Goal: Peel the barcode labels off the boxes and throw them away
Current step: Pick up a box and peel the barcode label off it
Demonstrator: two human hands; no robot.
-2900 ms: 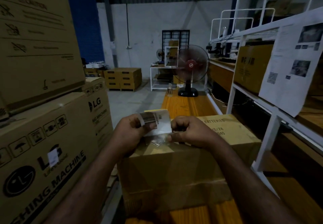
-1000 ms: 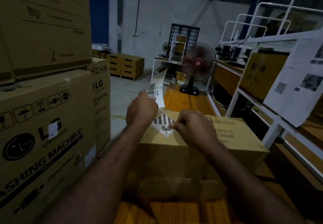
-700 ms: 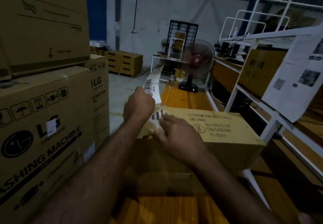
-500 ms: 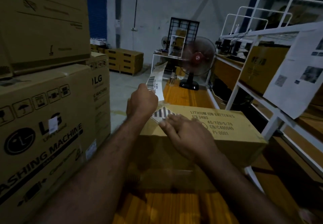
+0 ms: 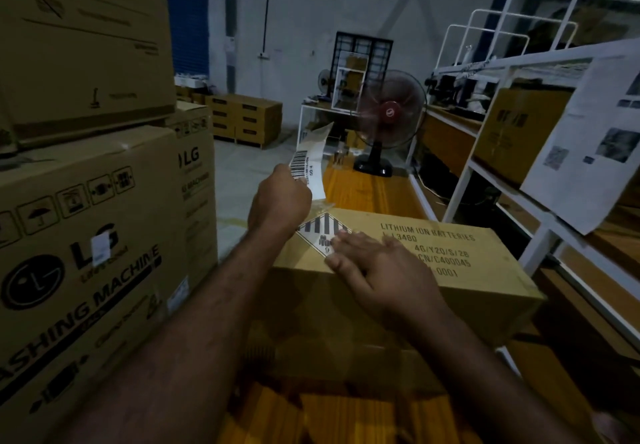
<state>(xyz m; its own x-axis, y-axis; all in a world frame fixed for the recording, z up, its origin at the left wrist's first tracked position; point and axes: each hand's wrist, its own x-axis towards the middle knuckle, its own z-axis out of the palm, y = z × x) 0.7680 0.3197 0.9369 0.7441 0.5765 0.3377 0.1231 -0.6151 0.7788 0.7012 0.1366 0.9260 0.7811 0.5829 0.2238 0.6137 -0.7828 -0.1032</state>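
Beside warehouse cartons point(image 5: 86, 201), left hand point(image 5: 280, 201) pinching barcode label point(image 5: 310, 163), right hand point(image 5: 377, 270) flat on box point(image 5: 467, 291)

A pedestal fan point(image 5: 389, 111) with a red hub stands at the far end of the orange wooden planks point(image 5: 363, 190), its blades a blur. Behind it are a small white table point(image 5: 322, 106) and a black grid frame point(image 5: 363, 45) against the pale wall. Along the right runs a white metal rack point(image 5: 460, 183), with a printed sheet point(image 5: 588, 152) hanging off its upper shelf.

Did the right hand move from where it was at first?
Yes. The right hand left the label and came down onto the box, flat by its diamond sticker.
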